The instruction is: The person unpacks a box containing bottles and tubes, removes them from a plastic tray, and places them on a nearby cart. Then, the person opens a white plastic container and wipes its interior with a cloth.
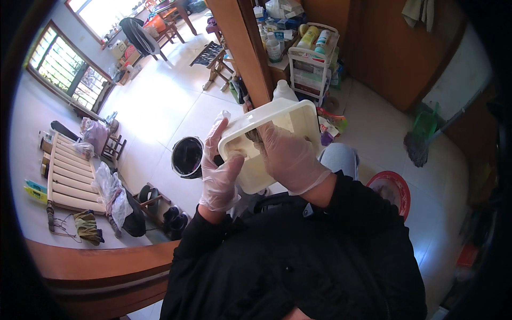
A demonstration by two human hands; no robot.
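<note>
A white plastic tub (310, 116) is tilted in front of me, its open side towards me. My left hand (220, 172), in a clear disposable glove, grips the tub's left rim, with the thumb inside. My right hand (290, 158), gloved the same way, reaches into the tub; a small greyish cloth or pad (253, 136) is at its fingertips. Its far fingers are partly hidden. Just beyond the tub's far rim, a white plastic bottle (284, 91) shows its cap and shoulders.
A lined trash bin (187, 157) stands left of my left hand. To the right are a red basin (390, 192), a mop head (417, 150) and a green dustpan (426, 125). A white shelf cart (312, 60) stands beyond, near a wooden post (244, 44).
</note>
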